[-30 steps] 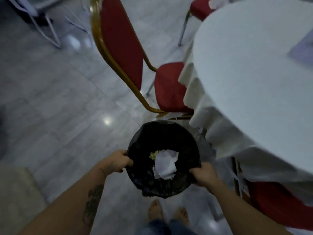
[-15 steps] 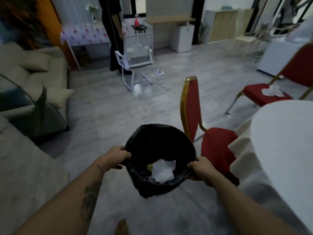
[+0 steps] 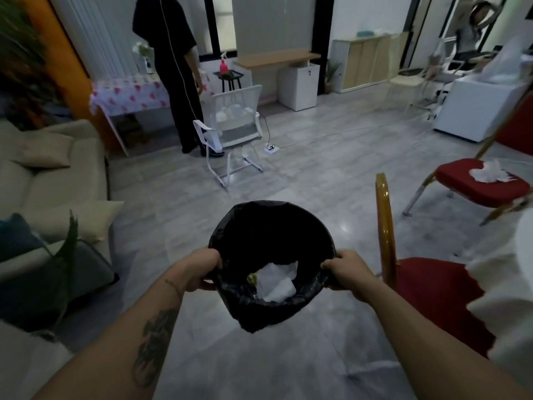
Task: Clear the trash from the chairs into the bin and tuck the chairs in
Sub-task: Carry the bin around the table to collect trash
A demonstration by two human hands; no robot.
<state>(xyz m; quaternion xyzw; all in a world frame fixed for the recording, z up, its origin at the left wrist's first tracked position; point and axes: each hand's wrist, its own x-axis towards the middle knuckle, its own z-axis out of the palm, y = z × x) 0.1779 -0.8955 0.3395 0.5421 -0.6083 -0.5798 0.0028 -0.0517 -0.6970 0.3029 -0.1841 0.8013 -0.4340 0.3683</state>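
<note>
I hold a bin lined with a black bag (image 3: 271, 235) in front of me, above the floor. My left hand (image 3: 202, 268) grips its left rim and my right hand (image 3: 344, 271) grips its right rim. Crumpled white paper (image 3: 277, 282) lies inside it. A red chair with a gold frame (image 3: 432, 287) stands just right of the bin, its seat partly under the white tablecloth (image 3: 507, 284). Farther right, a second red chair (image 3: 473, 183) carries crumpled white tissue (image 3: 487, 173) on its seat.
A beige sofa (image 3: 49, 183) with cushions fills the left. A white chair (image 3: 233, 131) and a person in black (image 3: 176, 73) stand ahead. A power strip (image 3: 272, 148) with a cable lies on the grey floor. White cabinets line the far wall.
My view has lifted from the chair and table to the room. The bin stays in both hands and has moved left of the near chair. The second chair with tissue has come into view.
</note>
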